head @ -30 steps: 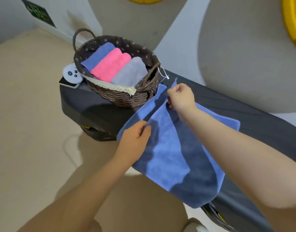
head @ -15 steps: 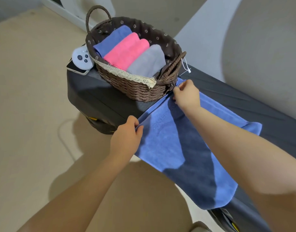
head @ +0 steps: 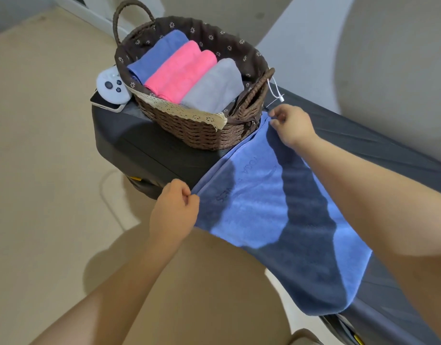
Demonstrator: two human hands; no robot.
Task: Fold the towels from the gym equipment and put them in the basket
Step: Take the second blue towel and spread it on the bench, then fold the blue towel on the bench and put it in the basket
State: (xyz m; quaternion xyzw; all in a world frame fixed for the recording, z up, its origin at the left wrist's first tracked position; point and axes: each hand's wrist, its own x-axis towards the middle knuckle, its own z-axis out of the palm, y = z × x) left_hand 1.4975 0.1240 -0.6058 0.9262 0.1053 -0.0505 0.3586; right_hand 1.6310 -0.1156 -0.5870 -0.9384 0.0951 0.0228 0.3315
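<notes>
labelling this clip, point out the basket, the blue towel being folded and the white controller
basket (head: 189, 135), head view, woven front wall
blue towel (head: 259, 200), head view, middle of spread cloth
white controller (head: 111, 87), head view, its face

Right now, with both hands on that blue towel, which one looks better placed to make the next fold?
Probably the left hand. It pinches the blue towel at its near corner, off the bench edge, free to swing across. The right hand holds the far corner right beside the basket, better suited to anchoring.
</notes>
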